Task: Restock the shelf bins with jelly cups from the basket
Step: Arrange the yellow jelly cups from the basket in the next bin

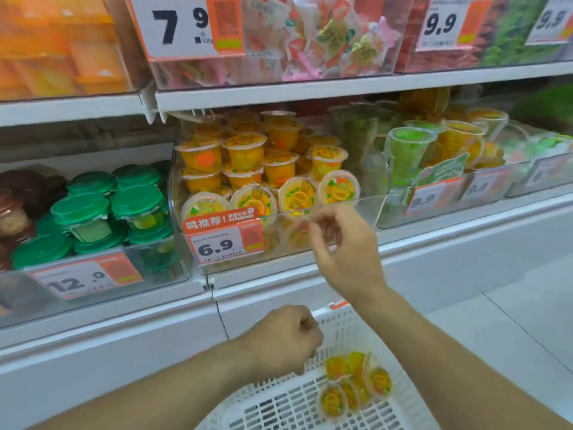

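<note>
White shelves [279, 88] are running across in two tiers. The upper one is carrying clear bins [273, 72] of orange packs, pink-wrapped sweets and red and green goods, with 7.9 and 9.9 tags. The lower shelf [434, 240] is holding a bin of green-lidded tubs [93, 212] tagged 12.0, then a clear bin [325, 206] piled with orange jelly cups [245, 150] behind a 6.9 tag [221, 245], then bins with green and yellow cups [406, 150]. Below, a white basket [341, 330] is sitting with a few jelly cups in it; what it is resting on is hidden.
</note>
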`<state>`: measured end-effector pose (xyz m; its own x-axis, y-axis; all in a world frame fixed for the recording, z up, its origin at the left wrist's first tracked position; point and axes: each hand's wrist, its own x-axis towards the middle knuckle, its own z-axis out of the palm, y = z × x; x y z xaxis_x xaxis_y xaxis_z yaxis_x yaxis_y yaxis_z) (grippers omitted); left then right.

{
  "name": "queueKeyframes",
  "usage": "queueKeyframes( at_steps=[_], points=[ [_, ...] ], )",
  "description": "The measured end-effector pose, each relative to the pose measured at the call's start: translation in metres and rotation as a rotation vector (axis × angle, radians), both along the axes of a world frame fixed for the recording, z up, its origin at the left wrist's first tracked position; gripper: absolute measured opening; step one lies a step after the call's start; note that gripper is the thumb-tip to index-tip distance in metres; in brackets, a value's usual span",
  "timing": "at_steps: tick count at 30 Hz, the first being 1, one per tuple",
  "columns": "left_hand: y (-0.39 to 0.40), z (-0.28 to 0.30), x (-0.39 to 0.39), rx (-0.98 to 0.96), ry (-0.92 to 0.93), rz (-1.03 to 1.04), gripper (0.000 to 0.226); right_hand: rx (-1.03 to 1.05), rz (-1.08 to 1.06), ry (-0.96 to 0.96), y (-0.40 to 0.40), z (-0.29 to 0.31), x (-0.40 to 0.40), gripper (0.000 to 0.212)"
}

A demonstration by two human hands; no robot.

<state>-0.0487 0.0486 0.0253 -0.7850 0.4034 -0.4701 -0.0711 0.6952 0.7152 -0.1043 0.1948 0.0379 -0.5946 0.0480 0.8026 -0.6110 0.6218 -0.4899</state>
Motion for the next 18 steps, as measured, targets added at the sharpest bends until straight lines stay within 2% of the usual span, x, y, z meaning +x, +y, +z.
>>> queueKeyframes(
  at_steps=[2,5,8,10,12,15,18],
  points=[
    [0.001,-0.03,0.004,-0.307,-0.062,-0.267,0.037,0.085,0.033,-0.244,0.004,-0.073,0.037,0.01],
    [0.008,-0.081,0.014,-0.644,-0.096,-0.574,0.046,0.266,0.03,-0.821,0.028,-0.172,0.089,0.019],
    [0.019,-0.142,0.018,-0.671,-0.035,-0.549,0.042,0.535,0.049,-1.43,0.061,-0.225,0.119,0.045],
    [0.03,-0.181,0.019,-0.571,0.025,-0.36,0.04,0.627,0.065,-1.675,0.078,-0.243,0.125,0.061],
    [0.04,-0.215,0.018,-0.49,0.058,-0.2,0.052,0.622,-0.028,-1.693,0.09,-0.256,0.118,0.06],
    [0.054,-0.255,0.016,-0.449,0.104,-0.118,0.079,0.524,-0.215,-1.547,0.101,-0.27,0.101,0.05],
    [0.067,-0.285,0.011,-0.405,0.133,-0.061,0.101,0.414,-0.243,-1.41,0.104,-0.283,0.092,0.056]
  ],
)
